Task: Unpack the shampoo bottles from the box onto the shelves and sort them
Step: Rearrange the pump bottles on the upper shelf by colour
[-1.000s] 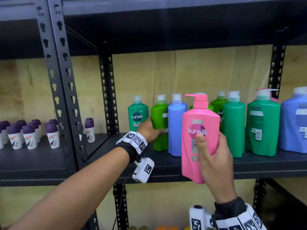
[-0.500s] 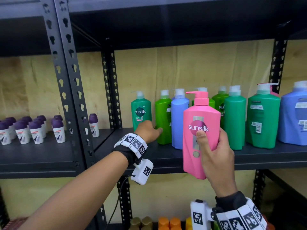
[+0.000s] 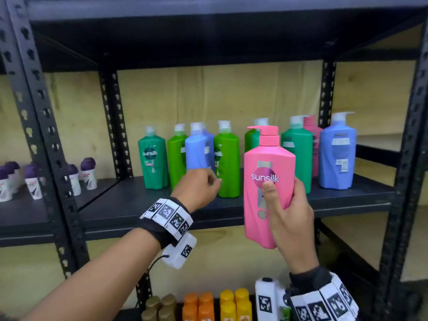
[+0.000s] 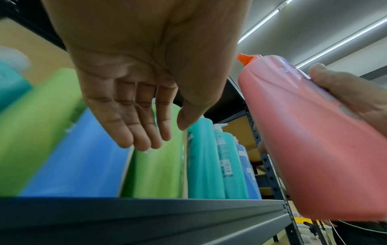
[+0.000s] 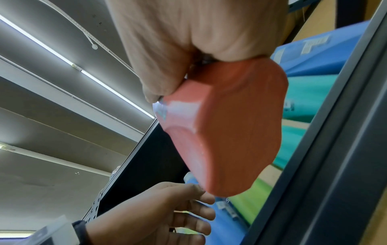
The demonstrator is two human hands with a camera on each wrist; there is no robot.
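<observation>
Pink shampoo bottle (image 3: 268, 181) stands upright in the right hand (image 3: 289, 218), whose grip wraps its lower body, in front of the shelf (image 3: 347, 200). Left of that grip, the left hand (image 4: 134, 92) looks fisted from the head view; its wrist view shows relaxed, empty fingers (image 4: 144, 132) near the blue bottle (image 3: 196, 154).

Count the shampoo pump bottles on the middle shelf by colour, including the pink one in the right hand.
Teal-green plastic pump bottles: 3
Lime-green plastic pump bottles: 3
Blue plastic pump bottles: 3
Pink plastic pump bottles: 2, one held by the right hand
Total: 11; several are partly hidden, so treat this as approximate.
</observation>
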